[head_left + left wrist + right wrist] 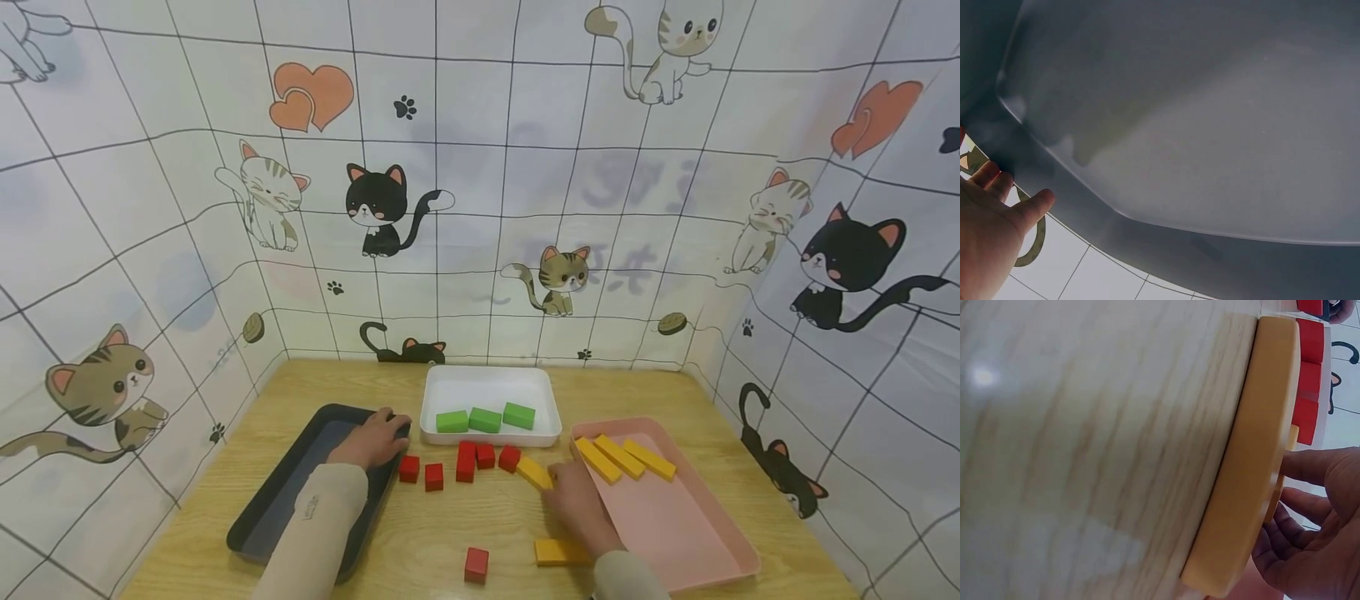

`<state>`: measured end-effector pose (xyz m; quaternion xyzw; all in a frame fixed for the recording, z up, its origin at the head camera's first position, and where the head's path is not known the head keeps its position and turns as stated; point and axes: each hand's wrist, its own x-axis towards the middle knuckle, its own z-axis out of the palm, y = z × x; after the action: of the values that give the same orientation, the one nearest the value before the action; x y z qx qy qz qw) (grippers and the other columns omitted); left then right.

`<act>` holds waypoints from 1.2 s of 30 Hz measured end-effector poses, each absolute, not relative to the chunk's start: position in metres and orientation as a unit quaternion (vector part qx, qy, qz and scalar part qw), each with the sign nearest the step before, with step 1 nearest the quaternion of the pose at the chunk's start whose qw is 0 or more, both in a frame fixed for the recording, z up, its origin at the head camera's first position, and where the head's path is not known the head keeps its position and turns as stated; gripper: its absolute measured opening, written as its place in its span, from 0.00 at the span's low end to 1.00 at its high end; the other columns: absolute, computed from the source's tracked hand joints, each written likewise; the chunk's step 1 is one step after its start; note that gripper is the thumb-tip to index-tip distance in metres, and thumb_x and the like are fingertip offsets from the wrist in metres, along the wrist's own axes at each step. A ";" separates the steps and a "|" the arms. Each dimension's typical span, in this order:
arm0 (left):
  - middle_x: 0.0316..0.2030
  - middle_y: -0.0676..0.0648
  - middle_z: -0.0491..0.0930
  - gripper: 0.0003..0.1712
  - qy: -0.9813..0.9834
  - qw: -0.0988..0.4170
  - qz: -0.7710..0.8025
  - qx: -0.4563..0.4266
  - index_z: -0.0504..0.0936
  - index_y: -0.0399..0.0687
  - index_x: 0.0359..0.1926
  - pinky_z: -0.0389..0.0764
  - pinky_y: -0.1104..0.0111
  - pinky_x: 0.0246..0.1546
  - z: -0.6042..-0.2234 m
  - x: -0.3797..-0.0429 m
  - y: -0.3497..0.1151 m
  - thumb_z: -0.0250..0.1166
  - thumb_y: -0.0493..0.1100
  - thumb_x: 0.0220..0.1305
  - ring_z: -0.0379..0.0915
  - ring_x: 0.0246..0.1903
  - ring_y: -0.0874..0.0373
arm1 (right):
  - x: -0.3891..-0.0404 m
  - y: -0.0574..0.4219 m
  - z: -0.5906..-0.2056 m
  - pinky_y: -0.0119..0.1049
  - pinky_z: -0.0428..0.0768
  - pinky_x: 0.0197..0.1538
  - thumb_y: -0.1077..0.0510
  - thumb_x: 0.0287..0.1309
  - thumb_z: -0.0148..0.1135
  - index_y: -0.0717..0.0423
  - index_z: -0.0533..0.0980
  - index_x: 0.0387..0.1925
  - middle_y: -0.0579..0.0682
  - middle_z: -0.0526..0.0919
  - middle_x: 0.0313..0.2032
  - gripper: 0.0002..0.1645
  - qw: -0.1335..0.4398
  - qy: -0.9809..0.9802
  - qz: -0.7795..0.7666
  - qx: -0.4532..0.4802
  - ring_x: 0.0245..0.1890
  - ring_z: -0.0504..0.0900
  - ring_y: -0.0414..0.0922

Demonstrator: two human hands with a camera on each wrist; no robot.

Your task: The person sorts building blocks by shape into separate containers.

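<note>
My left hand (372, 439) rests at the far right corner of the dark grey tray (296, 477), fingers loosely spread. Its thumb and fingertips lie along the tray's rim in the left wrist view. Near the pink tray's left edge, my right hand (577, 504) pinches one end of a yellow block (532, 472). That block's other end meets a red block (509, 458). In the right wrist view a second yellow block (1244, 456) lies in the foreground on the table, partly covering the pinched one.
Several red blocks (466, 461) form a loose row before the white tray (491, 383), which holds three green blocks (485, 420). Three yellow blocks (621, 456) lie in the pink tray (690, 533). One red block (476, 565) sits near the front. Cat-print cloth (465, 183) surrounds the table.
</note>
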<state>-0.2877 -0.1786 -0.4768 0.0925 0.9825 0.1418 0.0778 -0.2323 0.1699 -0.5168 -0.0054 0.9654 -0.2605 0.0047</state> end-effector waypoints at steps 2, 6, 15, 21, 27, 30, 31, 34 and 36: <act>0.69 0.36 0.61 0.25 0.983 0.077 0.140 0.092 0.73 0.53 0.66 0.69 0.39 0.58 -0.477 -0.288 -0.179 0.61 0.49 0.71 0.61 0.66 0.35 | -0.232 0.170 -0.517 0.47 0.77 0.43 0.67 0.49 0.67 0.65 0.83 0.41 0.49 0.79 0.30 0.14 0.013 0.965 -0.263 0.001 0.31 0.72 0.46; 0.69 0.36 0.60 0.25 0.983 0.079 0.140 0.090 0.73 0.54 0.67 0.69 0.40 0.58 -0.478 -0.288 -0.179 0.61 0.49 0.71 0.61 0.66 0.36 | -0.231 0.170 -0.516 0.50 0.78 0.46 0.67 0.49 0.66 0.65 0.83 0.44 0.51 0.82 0.35 0.16 0.022 0.961 -0.274 0.015 0.34 0.75 0.47; 0.69 0.35 0.60 0.25 0.982 0.082 0.141 0.094 0.73 0.53 0.66 0.69 0.40 0.59 -0.478 -0.288 -0.178 0.62 0.50 0.71 0.61 0.66 0.36 | -0.224 0.169 -0.506 0.54 0.77 0.51 0.65 0.50 0.65 0.67 0.82 0.48 0.57 0.83 0.43 0.21 0.024 0.950 -0.310 0.036 0.40 0.77 0.50; 0.69 0.35 0.61 0.25 0.983 0.081 0.138 0.094 0.73 0.53 0.67 0.68 0.40 0.59 -0.477 -0.291 -0.179 0.61 0.50 0.71 0.60 0.67 0.36 | -0.225 0.167 -0.503 0.54 0.77 0.52 0.65 0.51 0.66 0.69 0.80 0.50 0.59 0.83 0.46 0.23 0.021 0.945 -0.325 0.036 0.40 0.77 0.51; 0.69 0.35 0.60 0.26 0.982 0.085 0.140 0.091 0.73 0.53 0.67 0.68 0.39 0.59 -0.476 -0.290 -0.179 0.62 0.50 0.71 0.59 0.67 0.36 | -0.224 0.168 -0.499 0.52 0.78 0.51 0.65 0.53 0.66 0.67 0.80 0.52 0.56 0.83 0.46 0.22 0.011 0.940 -0.338 0.037 0.39 0.77 0.49; 0.69 0.35 0.60 0.26 0.982 0.084 0.143 0.091 0.73 0.53 0.67 0.68 0.39 0.59 -0.476 -0.289 -0.179 0.62 0.49 0.71 0.60 0.67 0.35 | -0.224 0.168 -0.495 0.50 0.78 0.49 0.64 0.54 0.67 0.65 0.80 0.53 0.54 0.82 0.45 0.23 0.013 0.939 -0.340 0.038 0.39 0.76 0.48; 0.69 0.35 0.60 0.26 0.982 0.084 0.144 0.091 0.73 0.52 0.67 0.68 0.39 0.58 -0.476 -0.289 -0.179 0.62 0.49 0.71 0.60 0.67 0.35 | -0.224 0.169 -0.493 0.49 0.78 0.48 0.63 0.54 0.67 0.64 0.80 0.53 0.53 0.82 0.44 0.23 0.014 0.940 -0.339 0.040 0.39 0.76 0.48; 0.69 0.34 0.60 0.26 0.982 0.085 0.143 0.091 0.73 0.52 0.67 0.68 0.38 0.58 -0.476 -0.289 -0.178 0.62 0.49 0.71 0.60 0.67 0.34 | -0.224 0.171 -0.486 0.46 0.78 0.48 0.62 0.56 0.68 0.61 0.80 0.54 0.51 0.81 0.43 0.22 0.020 0.938 -0.343 0.046 0.39 0.75 0.47; 0.69 0.34 0.60 0.26 0.982 0.088 0.141 0.089 0.73 0.53 0.67 0.68 0.38 0.58 -0.476 -0.290 -0.178 0.62 0.49 0.71 0.60 0.67 0.34 | -0.223 0.172 -0.482 0.46 0.78 0.48 0.62 0.57 0.68 0.60 0.80 0.54 0.50 0.81 0.43 0.22 0.026 0.934 -0.352 0.055 0.40 0.75 0.47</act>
<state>-0.2898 -0.1778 -0.4760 0.0890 0.9821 0.1411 0.0879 -0.2228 0.1718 -0.4816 0.0554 0.9339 -0.3524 0.0258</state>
